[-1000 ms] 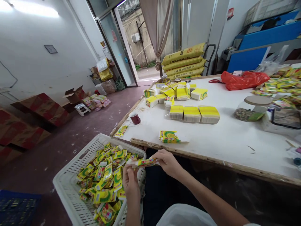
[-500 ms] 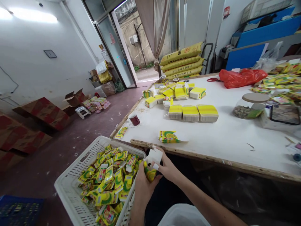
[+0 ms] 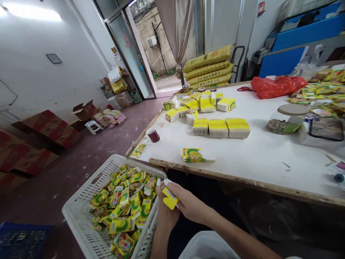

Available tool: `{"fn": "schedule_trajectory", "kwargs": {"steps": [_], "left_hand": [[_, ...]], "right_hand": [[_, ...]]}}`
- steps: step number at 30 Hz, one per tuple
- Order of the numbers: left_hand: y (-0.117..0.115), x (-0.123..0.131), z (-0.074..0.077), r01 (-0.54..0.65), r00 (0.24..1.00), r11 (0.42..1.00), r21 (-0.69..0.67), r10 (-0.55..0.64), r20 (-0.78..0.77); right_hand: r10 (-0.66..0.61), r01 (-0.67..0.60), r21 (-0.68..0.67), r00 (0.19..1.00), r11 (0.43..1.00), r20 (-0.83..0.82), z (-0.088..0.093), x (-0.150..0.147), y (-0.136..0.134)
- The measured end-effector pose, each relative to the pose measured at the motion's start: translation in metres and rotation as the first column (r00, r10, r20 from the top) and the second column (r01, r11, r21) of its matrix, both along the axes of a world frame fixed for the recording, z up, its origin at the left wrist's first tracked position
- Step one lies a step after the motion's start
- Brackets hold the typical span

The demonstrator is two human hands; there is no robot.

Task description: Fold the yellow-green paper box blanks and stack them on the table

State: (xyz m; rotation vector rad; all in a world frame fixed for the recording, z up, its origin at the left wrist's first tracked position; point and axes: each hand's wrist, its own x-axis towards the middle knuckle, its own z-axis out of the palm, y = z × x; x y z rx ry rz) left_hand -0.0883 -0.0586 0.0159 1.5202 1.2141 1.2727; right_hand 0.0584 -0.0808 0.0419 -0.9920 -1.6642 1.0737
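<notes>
My left hand (image 3: pixel 166 212) and my right hand (image 3: pixel 187 201) meet over my lap, at the right rim of the basket. Between them is a small yellow carton (image 3: pixel 170 198), its yellow flaps turned up toward me. Fingers of both hands close around it, and white coverings show on some fingertips. Close on the left stands a white plastic basket (image 3: pixel 78 219), heaped with small yellow-green cartons (image 3: pixel 136 205). On the table just ahead lies a short stack of flat printed cartons (image 3: pixel 192 154).
The white table (image 3: pixel 242 154) has a wooden edge and carries blocks of stacked yellow cards (image 3: pixel 217 128), a maroon mug (image 3: pixel 153 135), a lidded jar (image 3: pixel 285 120) and a red plastic bag (image 3: pixel 279 87). A white tub (image 3: pixel 207 246) sits below my arms. A blue crate (image 3: pixel 23 239) is at lower left.
The carton has turned in my hands: its white inner side faced up before, and its yellow flaps show now. My right hand has moved down and left, nearer my left hand.
</notes>
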Motion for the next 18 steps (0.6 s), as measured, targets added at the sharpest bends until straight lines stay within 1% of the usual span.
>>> {"fn": "schedule_trajectory", "kwargs": {"steps": [1, 3, 4, 5, 6, 8, 9, 11, 13, 15, 17, 18], "left_hand": [[0.001, 0.000, 0.000, -0.017, 0.998, 0.999, 0.042, 0.019, -0.058], [0.003, -0.001, 0.004, -0.019, 0.975, 0.992, 0.127, 0.047, -0.216], [0.004, -0.002, 0.008, -0.002, 0.964, 0.990, 0.142, 0.039, -0.261], [0.005, -0.004, 0.012, 0.029, 0.956, 0.989, 0.143, 0.014, -0.292], [0.006, -0.007, 0.016, 0.067, 0.950, 0.988, 0.137, -0.021, -0.313], [0.007, -0.013, 0.023, 0.152, 0.936, 0.981, 0.117, -0.105, -0.335], [0.007, -0.016, 0.025, 0.187, 0.929, 0.977, 0.106, -0.141, -0.342], [0.008, -0.021, 0.029, 0.222, 0.915, 0.972, 0.079, -0.180, -0.360], [0.007, -0.023, 0.032, 0.242, 0.904, 0.970, 0.038, -0.210, -0.373], [0.006, -0.023, 0.033, 0.262, 0.896, 0.965, -0.004, -0.245, -0.371], [0.005, -0.019, 0.034, 0.272, 0.894, 0.962, -0.037, -0.267, -0.360], [0.004, -0.017, 0.034, 0.266, 0.896, 0.963, -0.047, -0.265, -0.355]], "right_hand": [[-0.033, 0.032, 0.034, 0.999, 0.999, 0.009, -0.002, 0.000, 0.000], [-0.143, 0.144, 0.079, 0.990, 0.986, -0.024, -0.007, 0.003, 0.004], [-0.188, 0.191, 0.093, 0.982, 0.977, -0.034, -0.008, 0.006, 0.006], [-0.204, 0.205, 0.104, 0.979, 0.973, -0.020, -0.009, 0.008, 0.007], [-0.185, 0.182, 0.111, 0.982, 0.977, 0.021, -0.008, 0.011, 0.008], [-0.075, 0.059, 0.106, 0.984, 0.993, 0.160, -0.004, 0.017, 0.007], [-0.021, -0.001, 0.094, 0.973, 0.996, 0.228, -0.001, 0.021, 0.005], [0.053, -0.076, 0.061, 0.946, 0.995, 0.318, 0.005, 0.028, 0.003], [0.107, -0.127, 0.037, 0.933, 0.991, 0.343, 0.011, 0.038, 0.003], [0.173, -0.189, 0.017, 0.929, 0.982, 0.328, 0.015, 0.046, 0.006], [0.224, -0.232, -0.011, 0.925, 0.973, 0.306, 0.015, 0.051, 0.010], [0.231, -0.232, -0.030, 0.926, 0.972, 0.298, 0.014, 0.051, 0.012]]}}
